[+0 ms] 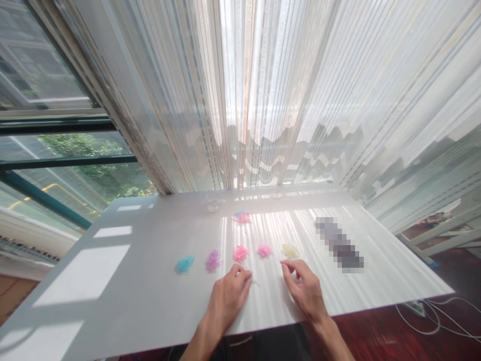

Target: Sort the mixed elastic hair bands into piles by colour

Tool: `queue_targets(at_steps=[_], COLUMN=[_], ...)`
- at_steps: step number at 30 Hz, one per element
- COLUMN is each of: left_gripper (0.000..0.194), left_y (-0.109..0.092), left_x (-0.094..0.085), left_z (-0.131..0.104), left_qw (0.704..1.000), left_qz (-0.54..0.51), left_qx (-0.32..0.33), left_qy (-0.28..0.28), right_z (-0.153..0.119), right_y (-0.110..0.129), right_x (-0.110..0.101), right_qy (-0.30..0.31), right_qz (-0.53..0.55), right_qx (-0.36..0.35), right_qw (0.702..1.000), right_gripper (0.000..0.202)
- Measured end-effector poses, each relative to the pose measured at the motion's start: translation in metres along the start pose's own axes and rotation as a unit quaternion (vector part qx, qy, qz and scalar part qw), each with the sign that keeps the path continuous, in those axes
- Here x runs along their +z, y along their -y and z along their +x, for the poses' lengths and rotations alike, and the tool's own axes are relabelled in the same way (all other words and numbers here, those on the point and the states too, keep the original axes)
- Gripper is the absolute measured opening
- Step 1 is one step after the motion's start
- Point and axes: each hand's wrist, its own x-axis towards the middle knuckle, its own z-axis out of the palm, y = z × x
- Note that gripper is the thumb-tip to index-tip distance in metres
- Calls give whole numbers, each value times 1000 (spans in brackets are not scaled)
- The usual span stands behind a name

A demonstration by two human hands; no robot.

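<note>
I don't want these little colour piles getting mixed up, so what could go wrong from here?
The right hand is very near the pale yellow pile; a careless move might scatter it. The coral-pink pile and the pink pile lie side by side in similar shades, so strays could be hard to sort. The thin pale strand at the left hand's fingertips might slip and be hard to spot on the white table.

Bright daylight pours through the sheer curtain (pixel 263 90) and window (pixel 75 150), laying hard white patches and thin streaks across the tabletop (pixel 150 301), with hazy glare, soft detail, stretched edges and one pixelated patch (pixel 340 244).
</note>
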Motion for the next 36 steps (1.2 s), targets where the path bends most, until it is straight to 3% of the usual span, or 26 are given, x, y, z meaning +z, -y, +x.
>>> queue_targets(at_steps=[3, 8, 13, 24, 33, 36], left_gripper=[16, 16, 16, 14, 17, 10], left_y=[0, 2, -1, -1, -3, -2], left_x=[2, 4, 6, 6, 10, 13], left_z=[0, -7, -9, -9, -10, -9], left_qw=[1000, 996, 994, 992, 993, 994], left_qz=[-13, -70, -82, -96, -57, -39], left_qx=[14, 21, -17, -20, -9, -2], left_qy=[-11, -49, -76, -79, -99, -106], right_z=[-10, -10, -9, -3, -2, -2], right_y=[21, 28, 21, 25, 27, 27], right_x=[15, 32, 37, 35, 35, 35], right_qy=[109, 173, 176, 174, 172, 163], right_qz=[44, 74, 81, 90, 95, 91], right_qx=[-44, -90, -107, -48, -32, -26], right_qw=[992, 978, 975, 979, 980, 982], right_gripper=[12, 24, 17, 13, 15, 16])
